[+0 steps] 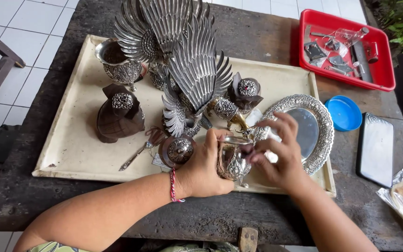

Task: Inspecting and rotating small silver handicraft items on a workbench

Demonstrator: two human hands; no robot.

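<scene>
Where the cream tray lies on the dark wooden surface, I log the following. Left hand: grip closed around a small embossed silver cup, held just above the tray's near edge. Right hand: fingers half curled, fingertips at the cup's rim and side; I cannot tell whether they pinch anything. Beside the left hand: a round silver lid and a small spoon. Behind: a silver bird with raised wings, a silver goblet, two dark brown pieces with silver caps. Right of the cup: an oval silver plate. Off the tray: a blue lid, a red tray of small tools.
</scene>
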